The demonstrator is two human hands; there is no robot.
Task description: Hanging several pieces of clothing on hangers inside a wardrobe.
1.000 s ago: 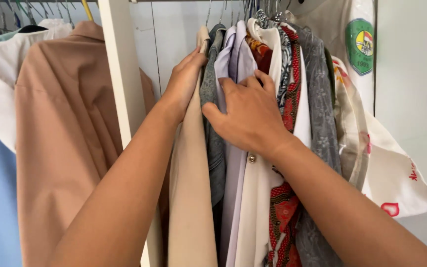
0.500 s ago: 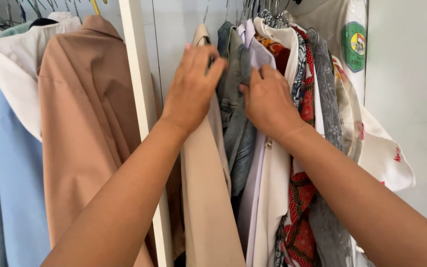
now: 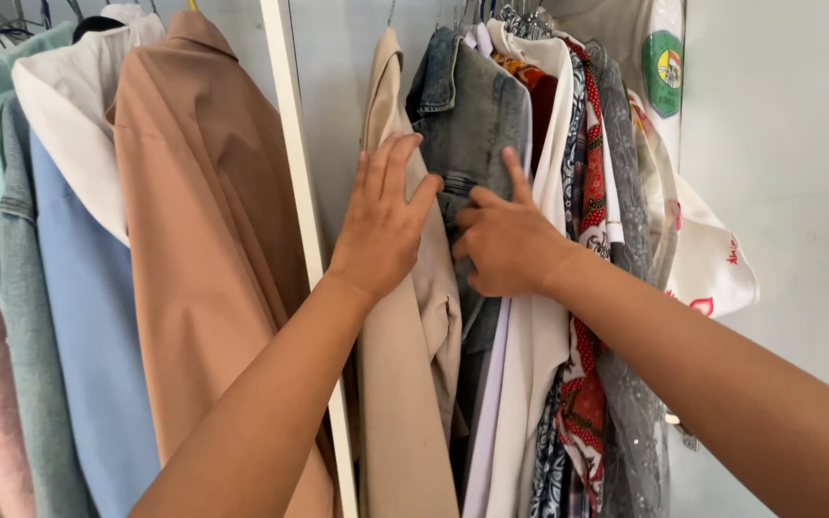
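Head view shows the left hand [image 3: 383,223] flat, fingers spread, on the beige coat [image 3: 405,384], while the right hand [image 3: 506,240], just right of it, curls loosely on the denim jacket [image 3: 467,125], which hangs lengthwise between coat and white shirt [image 3: 530,364], gripping nothing firmly.

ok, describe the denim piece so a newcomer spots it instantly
Start at the white upright post dividing the rack; go right, past the beige jacket under the left hand. The denim jacket hangs next, the right hand on its front. It is the only faded blue-grey denim there.
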